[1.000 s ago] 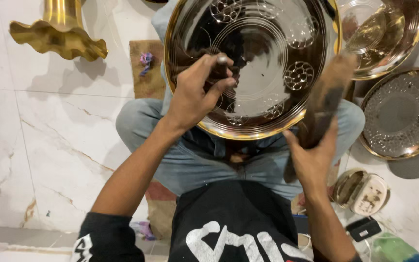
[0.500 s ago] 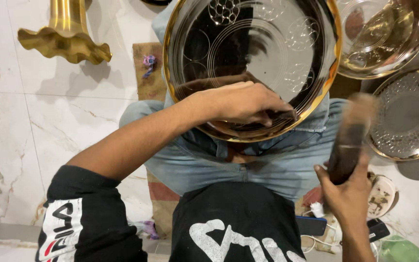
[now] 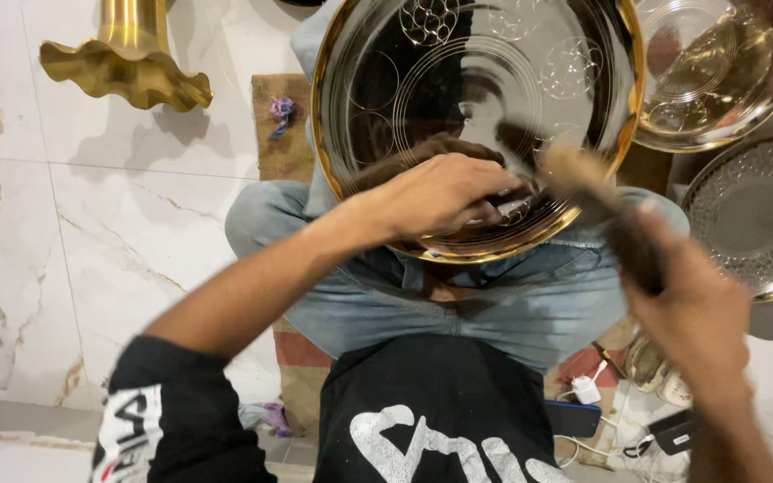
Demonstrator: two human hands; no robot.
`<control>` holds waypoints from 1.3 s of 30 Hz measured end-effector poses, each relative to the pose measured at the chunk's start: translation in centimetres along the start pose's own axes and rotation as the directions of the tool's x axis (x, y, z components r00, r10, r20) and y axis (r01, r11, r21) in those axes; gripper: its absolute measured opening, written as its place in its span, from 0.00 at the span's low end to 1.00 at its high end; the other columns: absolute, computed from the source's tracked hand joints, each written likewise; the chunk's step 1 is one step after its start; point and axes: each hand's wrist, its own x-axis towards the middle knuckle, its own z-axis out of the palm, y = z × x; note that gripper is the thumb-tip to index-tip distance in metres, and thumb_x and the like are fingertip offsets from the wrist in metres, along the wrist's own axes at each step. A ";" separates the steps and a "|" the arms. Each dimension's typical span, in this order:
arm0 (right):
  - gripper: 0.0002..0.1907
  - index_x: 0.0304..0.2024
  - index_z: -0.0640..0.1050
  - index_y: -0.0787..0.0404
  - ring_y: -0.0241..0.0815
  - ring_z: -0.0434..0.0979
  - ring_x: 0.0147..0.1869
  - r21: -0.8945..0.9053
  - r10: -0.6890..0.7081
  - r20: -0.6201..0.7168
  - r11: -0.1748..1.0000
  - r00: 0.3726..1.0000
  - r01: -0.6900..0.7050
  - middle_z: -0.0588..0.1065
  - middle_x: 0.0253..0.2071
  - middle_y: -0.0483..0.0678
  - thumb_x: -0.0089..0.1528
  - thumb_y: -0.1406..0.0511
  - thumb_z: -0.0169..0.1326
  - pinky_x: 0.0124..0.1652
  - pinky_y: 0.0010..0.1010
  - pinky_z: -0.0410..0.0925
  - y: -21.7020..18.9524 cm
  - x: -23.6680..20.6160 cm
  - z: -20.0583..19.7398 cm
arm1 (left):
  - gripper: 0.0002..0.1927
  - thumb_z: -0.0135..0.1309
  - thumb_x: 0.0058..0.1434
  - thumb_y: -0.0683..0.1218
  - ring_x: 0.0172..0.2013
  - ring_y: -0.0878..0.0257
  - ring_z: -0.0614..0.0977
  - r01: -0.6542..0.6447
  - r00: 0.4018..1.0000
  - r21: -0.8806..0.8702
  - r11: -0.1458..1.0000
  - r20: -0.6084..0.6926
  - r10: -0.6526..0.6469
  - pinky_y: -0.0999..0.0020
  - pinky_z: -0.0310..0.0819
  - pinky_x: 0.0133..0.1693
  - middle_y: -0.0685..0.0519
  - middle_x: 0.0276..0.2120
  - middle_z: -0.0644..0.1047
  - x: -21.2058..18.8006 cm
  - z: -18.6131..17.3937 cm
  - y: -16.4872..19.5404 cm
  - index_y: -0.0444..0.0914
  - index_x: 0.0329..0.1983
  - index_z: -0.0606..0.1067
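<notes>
Brass plate (image 3: 476,54) steady; right hand (image 3: 686,304) swung brush (image 3: 601,215) onto it.

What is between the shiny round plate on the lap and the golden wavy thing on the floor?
In the head view, between the engraved plate and the golden fluted piece lies a brown mat bearing a small purple scrap, on white marble floor.

black tee (image 3: 440,420) with white lettering, light blue jeans (image 3: 530,304).

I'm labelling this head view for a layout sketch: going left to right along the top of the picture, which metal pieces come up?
Golden fluted stand → large gold-rimmed mirror-finish plate → shiny golden bowl → embossed silver plate, lower at the right edge.
</notes>
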 end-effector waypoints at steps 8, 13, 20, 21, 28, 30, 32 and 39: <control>0.38 0.72 0.67 0.46 0.56 0.82 0.40 -0.498 -0.042 0.357 0.837 0.933 0.228 0.79 0.40 0.55 0.60 0.57 0.64 0.41 0.44 0.74 -8.8 8.8 -6.9 | 0.23 0.58 0.65 0.36 0.40 0.49 0.84 0.188 0.846 -0.085 0.978 -0.492 -0.205 0.57 0.78 0.41 0.43 0.41 0.77 -3.6 2.8 2.3 0.35 0.63 0.70; 0.47 0.79 0.61 0.37 0.46 0.81 0.36 -0.635 -0.223 0.468 0.588 0.855 0.501 0.76 0.38 0.49 0.58 0.60 0.62 0.38 0.36 0.74 -12.9 11.0 -8.5 | 0.19 0.54 0.68 0.37 0.42 0.54 0.85 0.301 0.515 -0.264 0.916 -0.764 -0.389 0.62 0.82 0.44 0.43 0.45 0.78 -4.3 5.9 5.0 0.32 0.60 0.67; 0.41 0.81 0.53 0.39 0.41 0.82 0.36 -0.718 -0.149 0.595 0.342 0.790 0.606 0.76 0.40 0.49 0.66 0.61 0.49 0.32 0.31 0.78 -14.8 11.5 -7.4 | 0.19 0.59 0.67 0.40 0.45 0.47 0.83 0.440 0.357 -0.222 0.870 -0.846 -0.397 0.59 0.76 0.47 0.39 0.45 0.78 -3.2 7.8 4.8 0.29 0.57 0.66; 0.39 0.81 0.51 0.38 0.40 0.82 0.34 -0.734 -0.155 0.601 0.280 0.784 0.619 0.76 0.40 0.49 0.69 0.63 0.47 0.31 0.30 0.78 -15.2 11.5 -7.4 | 0.19 0.58 0.67 0.40 0.45 0.46 0.83 0.441 0.354 -0.200 0.875 -0.857 -0.375 0.59 0.76 0.46 0.39 0.45 0.78 -3.2 8.0 4.8 0.29 0.57 0.66; 0.38 0.78 0.57 0.53 0.48 0.82 0.38 -0.317 -0.477 0.380 0.738 0.793 0.596 0.78 0.39 0.52 0.68 0.55 0.54 0.36 0.38 0.76 -20.0 12.5 -8.6 | 0.17 0.56 0.70 0.39 0.37 0.53 0.82 0.404 0.376 -0.222 0.887 -0.844 -0.383 0.62 0.77 0.42 0.43 0.39 0.77 -3.6 8.1 4.7 0.28 0.56 0.65; 0.42 0.79 0.51 0.41 0.43 0.83 0.39 -0.622 -0.367 0.605 0.336 0.706 0.707 0.77 0.41 0.49 0.66 0.56 0.52 0.36 0.33 0.77 -20.5 12.3 -9.4 | 0.16 0.57 0.70 0.39 0.36 0.54 0.82 0.412 0.390 -0.204 0.888 -0.842 -0.374 0.63 0.77 0.40 0.44 0.38 0.77 -3.6 8.0 4.8 0.28 0.54 0.65; 0.47 0.81 0.49 0.35 0.42 0.83 0.39 -0.663 -0.253 0.665 0.232 0.703 0.712 0.77 0.43 0.47 0.63 0.57 0.54 0.34 0.32 0.77 -20.7 12.3 -9.3 | 0.14 0.58 0.71 0.39 0.34 0.55 0.81 0.438 0.416 -0.189 0.879 -0.824 -0.384 0.63 0.76 0.38 0.45 0.35 0.77 -3.6 7.8 4.9 0.29 0.50 0.66; 0.49 0.80 0.58 0.40 0.45 0.83 0.37 -0.597 -0.246 0.548 0.555 0.799 0.580 0.79 0.46 0.47 0.58 0.59 0.62 0.36 0.35 0.77 -16.1 11.8 -8.5 | 0.16 0.58 0.68 0.39 0.37 0.50 0.84 0.387 0.576 -0.168 0.907 -0.724 -0.380 0.60 0.78 0.36 0.42 0.41 0.78 -3.4 5.6 4.8 0.32 0.56 0.69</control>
